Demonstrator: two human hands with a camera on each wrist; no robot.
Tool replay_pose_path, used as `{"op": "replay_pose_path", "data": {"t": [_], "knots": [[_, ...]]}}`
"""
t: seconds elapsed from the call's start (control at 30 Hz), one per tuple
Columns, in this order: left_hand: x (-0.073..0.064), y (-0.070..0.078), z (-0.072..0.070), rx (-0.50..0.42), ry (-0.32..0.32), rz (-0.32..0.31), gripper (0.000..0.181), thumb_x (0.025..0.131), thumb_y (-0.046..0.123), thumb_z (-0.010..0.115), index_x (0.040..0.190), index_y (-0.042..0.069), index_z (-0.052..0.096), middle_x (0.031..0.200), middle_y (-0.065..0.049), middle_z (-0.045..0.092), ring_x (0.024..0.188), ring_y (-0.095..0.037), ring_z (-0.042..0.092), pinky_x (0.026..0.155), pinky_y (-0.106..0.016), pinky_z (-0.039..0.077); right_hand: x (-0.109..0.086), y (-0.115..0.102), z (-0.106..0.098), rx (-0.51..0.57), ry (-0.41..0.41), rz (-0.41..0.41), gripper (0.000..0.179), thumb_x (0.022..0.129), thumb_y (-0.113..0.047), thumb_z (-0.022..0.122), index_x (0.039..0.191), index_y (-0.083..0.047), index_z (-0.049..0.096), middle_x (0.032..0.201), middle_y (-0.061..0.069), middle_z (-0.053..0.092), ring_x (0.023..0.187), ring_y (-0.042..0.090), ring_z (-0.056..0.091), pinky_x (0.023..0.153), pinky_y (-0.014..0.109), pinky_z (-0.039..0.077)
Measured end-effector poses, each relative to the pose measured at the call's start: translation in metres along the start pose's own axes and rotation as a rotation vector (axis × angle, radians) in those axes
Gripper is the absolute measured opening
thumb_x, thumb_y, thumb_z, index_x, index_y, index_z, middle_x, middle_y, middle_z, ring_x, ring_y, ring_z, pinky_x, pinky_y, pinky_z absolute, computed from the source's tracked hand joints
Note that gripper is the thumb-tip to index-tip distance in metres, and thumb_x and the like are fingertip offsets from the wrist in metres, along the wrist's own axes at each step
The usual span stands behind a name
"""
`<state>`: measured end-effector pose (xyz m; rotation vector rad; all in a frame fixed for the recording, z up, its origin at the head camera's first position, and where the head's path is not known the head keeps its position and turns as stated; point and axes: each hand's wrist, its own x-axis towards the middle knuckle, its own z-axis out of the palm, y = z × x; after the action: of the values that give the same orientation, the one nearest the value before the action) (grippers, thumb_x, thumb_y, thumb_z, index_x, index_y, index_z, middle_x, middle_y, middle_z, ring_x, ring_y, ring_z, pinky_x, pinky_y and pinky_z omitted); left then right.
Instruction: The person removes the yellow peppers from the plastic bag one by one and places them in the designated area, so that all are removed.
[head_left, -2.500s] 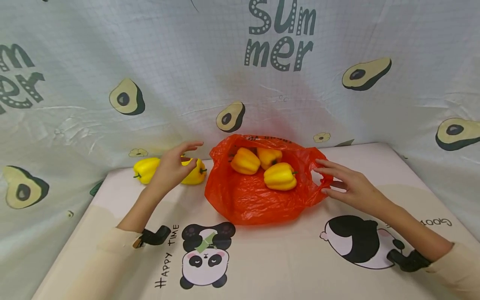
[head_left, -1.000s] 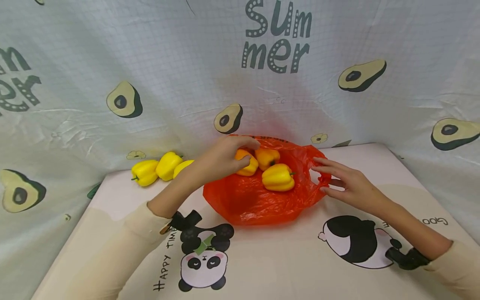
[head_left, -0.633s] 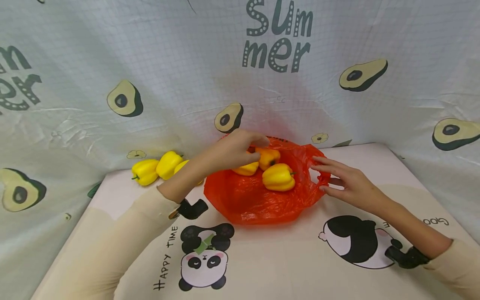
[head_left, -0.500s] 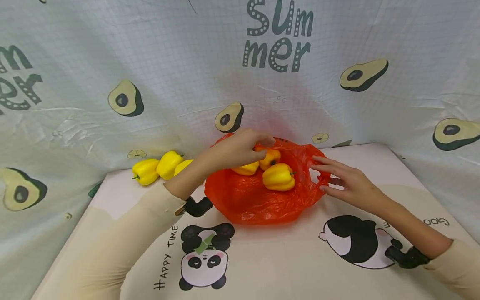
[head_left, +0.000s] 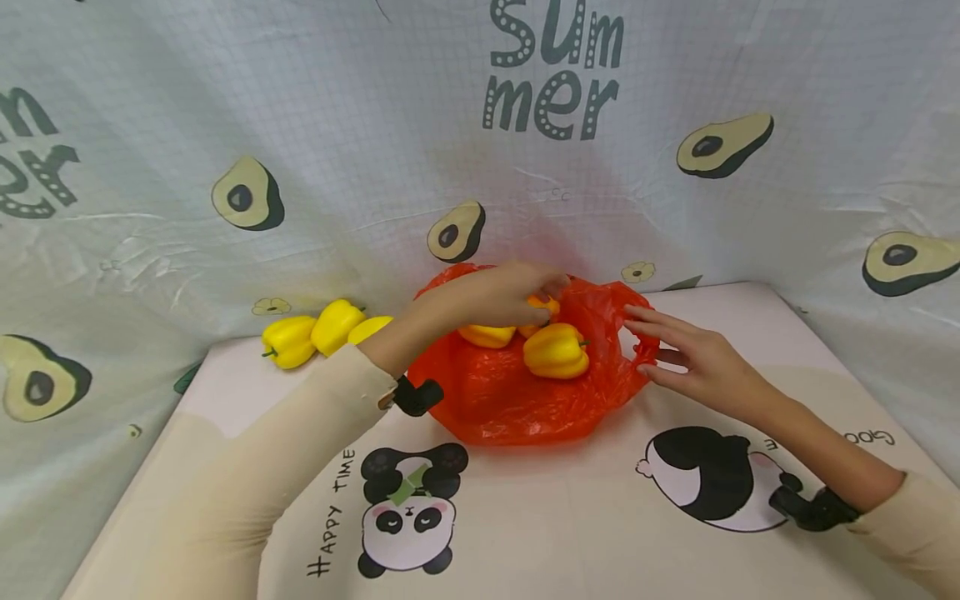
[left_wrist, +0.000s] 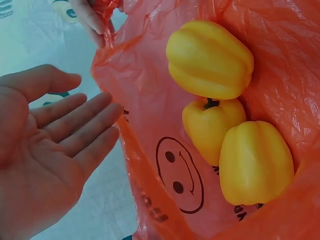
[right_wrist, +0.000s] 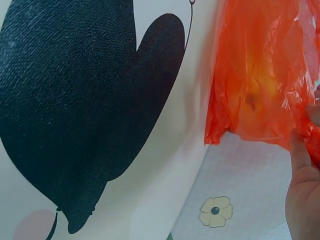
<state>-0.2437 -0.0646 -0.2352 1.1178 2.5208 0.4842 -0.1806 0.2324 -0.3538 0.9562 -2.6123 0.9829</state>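
**Left hand (head_left: 502,296) has shifted right over the red bag (head_left: 491,408)**

Half a second ago it sat farther left along the bag's far rim; the right hand has barely moved.

At the left, three yellow peppers (head_left: 288,342) lie close together on the tabletop (head_left: 540,517), the rightmost partly hidden by the left arm (head_left: 408,333). Next comes the left hand, its fingers released and nearly straight, with nothing in them. In the left wrist view their tips are at the bag's edge; whether they touch it I cannot tell.

Below and beyond that hand, the bag gapes open, with three more peppers inside (left_wrist: 210,60), grouped toward its far side. On the right, the right hand (head_left: 701,362) pinches the bag's handle (head_left: 647,348) between thumb and fingers.

Done well, I'd judge, this calls for a light, steady outward pull on the handle, keeping the mouth wide without stretching the thin plastic. Best keep the left fingers flat and high enough not to nudge the peppers below, and the wrist clear of the near-left rim so it doesn't fold inward.
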Motion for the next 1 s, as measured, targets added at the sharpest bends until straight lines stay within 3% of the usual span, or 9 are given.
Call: {"op": "replay_pose_path", "data": {"t": [0.3, 0.53, 0.73, 1.0], "knots": [[0.023, -0.003, 0.011, 0.058, -0.134, -0.045, 0.049, 0.101, 0.013, 0.061, 0.148, 0.008, 0.048, 0.141, -0.009, 0.058, 0.131, -0.025, 0.052, 0.105, -0.034, 0.049, 0.004, -0.006, 0.0, 0.029, 0.012, -0.03, 0.067, 0.085, -0.002, 0.08, 0.146, -0.005, 0.054, 0.152, 0.016, 0.05, 0.123, 0.035, 0.061, 0.081, 0.039, 0.059], [0.038, -0.011, 0.024, 0.106, -0.191, -0.079, 0.051, 0.099, 0.013, 0.066, 0.147, 0.011, 0.05, 0.14, -0.004, 0.057, 0.131, -0.022, 0.049, 0.11, -0.036, 0.045, 0.007, -0.012, -0.001, 0.042, 0.02, -0.062, 0.068, 0.083, 0.0, 0.082, 0.145, -0.005, 0.055, 0.153, 0.015, 0.049, 0.125, 0.033, 0.058, 0.081, 0.035, 0.06], [0.053, -0.022, 0.034, 0.111, -0.181, -0.067, 0.053, 0.096, 0.016, 0.071, 0.145, 0.01, 0.052, 0.138, -0.003, 0.058, 0.129, -0.021, 0.051, 0.11, -0.036, 0.045, 0.01, -0.015, 0.0, 0.047, 0.003, -0.063, 0.067, 0.085, -0.001, 0.08, 0.146, -0.006, 0.054, 0.154, 0.014, 0.048, 0.126, 0.033, 0.059, 0.081, 0.038, 0.06], [0.066, -0.027, 0.043, 0.078, -0.116, -0.091, 0.048, 0.095, 0.021, 0.073, 0.139, 0.007, 0.06, 0.136, -0.007, 0.063, 0.125, -0.021, 0.056, 0.107, -0.033, 0.047, 0.012, -0.016, -0.001, 0.032, -0.001, -0.053, 0.067, 0.085, -0.002, 0.08, 0.147, -0.006, 0.054, 0.154, 0.013, 0.048, 0.127, 0.033, 0.058, 0.082, 0.038, 0.059]]}}
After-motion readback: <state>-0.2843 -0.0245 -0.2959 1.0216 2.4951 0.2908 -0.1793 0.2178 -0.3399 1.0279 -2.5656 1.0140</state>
